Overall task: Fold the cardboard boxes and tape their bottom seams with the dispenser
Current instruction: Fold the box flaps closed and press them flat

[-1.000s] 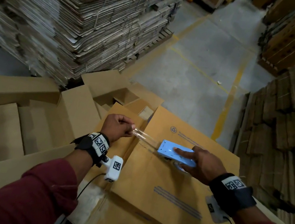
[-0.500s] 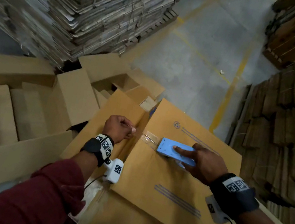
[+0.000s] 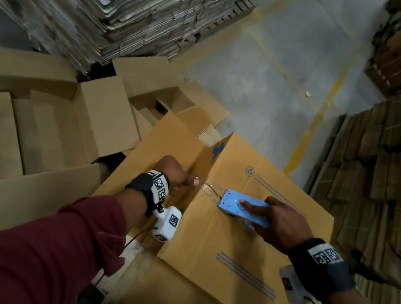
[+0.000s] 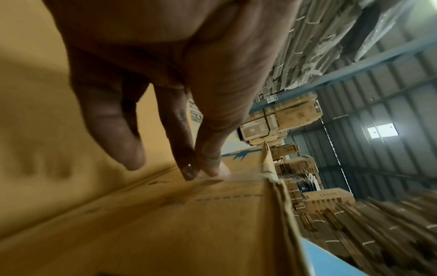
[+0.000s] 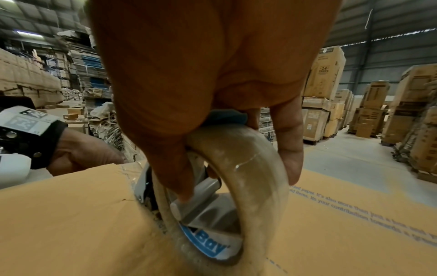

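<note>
Box (image 3: pixel 245 240) centre frame, light but floppy: left hand (image 3: pixel 176 177) pinches tape end (image 3: pixel 207 188), right hand (image 3: pixel 280 225) grips dispenser (image 3: pixel 240 207).

My head view looks steeply down on both hands; each wrist view looks close along its fingers at cardboard level. All three share the box (image 3: pixel 247 229) (image 4: pixel 189 224) (image 5: pixel 71 214).
</note>
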Demonstrator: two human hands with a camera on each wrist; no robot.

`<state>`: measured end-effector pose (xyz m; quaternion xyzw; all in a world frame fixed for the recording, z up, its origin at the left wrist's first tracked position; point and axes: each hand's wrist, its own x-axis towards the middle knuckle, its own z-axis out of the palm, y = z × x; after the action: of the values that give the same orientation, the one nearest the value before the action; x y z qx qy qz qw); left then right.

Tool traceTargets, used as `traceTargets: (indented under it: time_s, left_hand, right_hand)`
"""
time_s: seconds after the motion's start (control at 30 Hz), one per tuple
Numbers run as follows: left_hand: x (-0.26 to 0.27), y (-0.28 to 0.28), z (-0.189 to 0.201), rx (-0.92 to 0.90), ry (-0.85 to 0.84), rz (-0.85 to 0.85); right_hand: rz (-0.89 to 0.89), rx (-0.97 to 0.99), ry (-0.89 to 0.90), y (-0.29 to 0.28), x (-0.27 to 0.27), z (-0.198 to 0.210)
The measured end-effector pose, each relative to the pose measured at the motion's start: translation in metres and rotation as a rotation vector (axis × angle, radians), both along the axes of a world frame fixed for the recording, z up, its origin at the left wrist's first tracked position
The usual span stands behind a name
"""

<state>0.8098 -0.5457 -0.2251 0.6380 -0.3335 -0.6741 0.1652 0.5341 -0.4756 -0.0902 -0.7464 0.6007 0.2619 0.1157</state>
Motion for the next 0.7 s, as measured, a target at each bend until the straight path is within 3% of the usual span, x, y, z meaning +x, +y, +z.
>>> traceTargets:
  time_s: [0.33,0.57,0.7]
  left_hand:
    - [0.008,0.006,-0.011,-0.201,-0.368,-0.307]
    - [0.004,0.016,-0.014,-0.324,-0.246,-0.109]
    - [-0.001,0.022,-0.005,-0.598,-0.124,0.068]
  right_hand:
    - [0.015,-0.026,-0.014,0.0,0.002,0.001]
    - [0.004,0.006,-0.075,0.003,-0.002,0.0]
    - [0.02,-0.041,-0.138,0.003,-0.004,-0.005]
